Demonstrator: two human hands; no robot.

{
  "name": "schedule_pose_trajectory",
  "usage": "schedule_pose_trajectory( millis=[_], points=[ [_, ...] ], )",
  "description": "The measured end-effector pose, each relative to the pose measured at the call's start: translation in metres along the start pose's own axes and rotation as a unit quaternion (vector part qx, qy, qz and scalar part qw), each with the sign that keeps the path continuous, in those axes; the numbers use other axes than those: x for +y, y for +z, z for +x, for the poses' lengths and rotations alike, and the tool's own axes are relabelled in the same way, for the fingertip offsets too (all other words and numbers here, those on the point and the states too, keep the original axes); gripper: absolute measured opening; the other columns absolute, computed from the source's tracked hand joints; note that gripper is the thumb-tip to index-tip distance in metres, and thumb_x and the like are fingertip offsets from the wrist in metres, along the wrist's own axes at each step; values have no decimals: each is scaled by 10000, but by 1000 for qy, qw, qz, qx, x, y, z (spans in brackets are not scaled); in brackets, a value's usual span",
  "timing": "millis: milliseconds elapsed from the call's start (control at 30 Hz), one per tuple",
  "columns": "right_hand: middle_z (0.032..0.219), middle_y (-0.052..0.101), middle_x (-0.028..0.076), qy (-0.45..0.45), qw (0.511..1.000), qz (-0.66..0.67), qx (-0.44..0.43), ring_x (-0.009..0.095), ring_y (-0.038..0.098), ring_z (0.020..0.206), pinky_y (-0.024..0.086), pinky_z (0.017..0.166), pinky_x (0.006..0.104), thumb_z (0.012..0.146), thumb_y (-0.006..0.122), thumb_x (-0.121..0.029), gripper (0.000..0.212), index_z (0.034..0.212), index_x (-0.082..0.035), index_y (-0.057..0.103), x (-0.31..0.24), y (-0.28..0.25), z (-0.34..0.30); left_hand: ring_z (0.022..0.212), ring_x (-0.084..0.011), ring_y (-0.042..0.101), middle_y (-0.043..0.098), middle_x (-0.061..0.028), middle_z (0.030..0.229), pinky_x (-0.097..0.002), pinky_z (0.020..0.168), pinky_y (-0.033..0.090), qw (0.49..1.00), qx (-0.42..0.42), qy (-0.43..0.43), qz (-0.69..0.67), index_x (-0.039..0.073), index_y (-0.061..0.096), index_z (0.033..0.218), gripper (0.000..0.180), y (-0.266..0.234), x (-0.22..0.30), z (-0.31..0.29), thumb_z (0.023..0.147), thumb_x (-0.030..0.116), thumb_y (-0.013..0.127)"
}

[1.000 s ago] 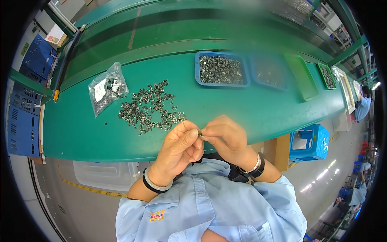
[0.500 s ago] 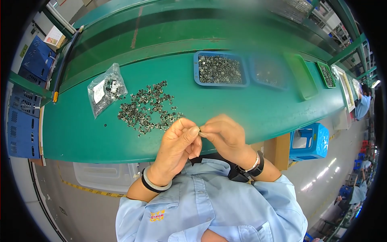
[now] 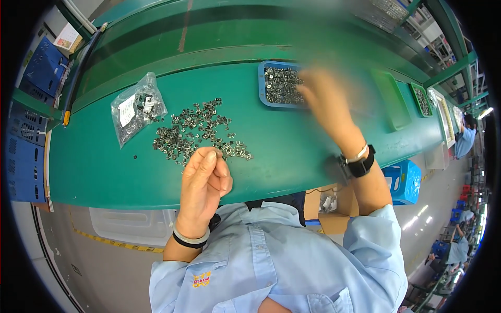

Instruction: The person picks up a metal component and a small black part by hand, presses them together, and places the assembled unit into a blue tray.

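Note:
My left hand [image 3: 204, 180] is closed in a pinch at the near edge of a loose pile of small shiny metal parts [image 3: 190, 128]. Whatever lies between its thumb and fingertips is too small to make out. My right hand [image 3: 329, 101] reaches over the right side of a blue tray [image 3: 262, 86]. Many small metal pieces [image 3: 282, 86] fill that tray. Blur smears the right fingers, so I cannot see whether they hold anything.
A clear plastic bag [image 3: 136, 110] of metal parts lies left of the pile on the green table [image 3: 104, 177]. Toward the right are a green tray [image 3: 394, 101] and a smaller filled green tray [image 3: 421, 99]. Below the table edge stand a cardboard box [image 3: 339, 208] and a blue stool [image 3: 404, 181].
My hands were together at the table's near edge, fingertips meeting at a tiny piece. They have parted: the right moved up and right to the blue tray, the left shifted left toward the pile.

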State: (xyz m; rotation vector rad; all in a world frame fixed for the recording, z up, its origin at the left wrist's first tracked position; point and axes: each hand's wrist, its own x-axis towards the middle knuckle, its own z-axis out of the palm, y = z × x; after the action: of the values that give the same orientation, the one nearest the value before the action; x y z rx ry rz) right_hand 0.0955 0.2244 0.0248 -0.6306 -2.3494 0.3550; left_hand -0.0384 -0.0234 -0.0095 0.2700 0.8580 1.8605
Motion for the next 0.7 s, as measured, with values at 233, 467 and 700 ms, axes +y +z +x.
schedule_pose_trajectory(
  millis=[233,467,700],
  points=[
    [824,573,78,-106,963,114,-221,270,574,774,476,690,367,761,682,-119,159,895,-61,621,-62,19,-46,501,-123,495,568,-57,696,-250,439,385,999,-22,-14,-42,36,527,994,142,-4,0,2,965,161,468],
    [808,580,62,-88,973,125,-174,263,571,751,471,656,354,721,707,-85,171,868,-71,620,-63,20,-53,506,-118,495,565,-66,705,-241,432,383,998,-32,-8,49,31,523,1001,152,0,-3,1,956,171,490],
    [833,612,75,-111,963,208,-129,255,590,747,479,641,348,680,730,-28,239,892,-63,626,-79,-4,-52,514,-112,507,566,-63,697,-227,435,387,991,-43,-67,106,26,527,1019,170,22,-11,2,950,180,508]
  ],
)
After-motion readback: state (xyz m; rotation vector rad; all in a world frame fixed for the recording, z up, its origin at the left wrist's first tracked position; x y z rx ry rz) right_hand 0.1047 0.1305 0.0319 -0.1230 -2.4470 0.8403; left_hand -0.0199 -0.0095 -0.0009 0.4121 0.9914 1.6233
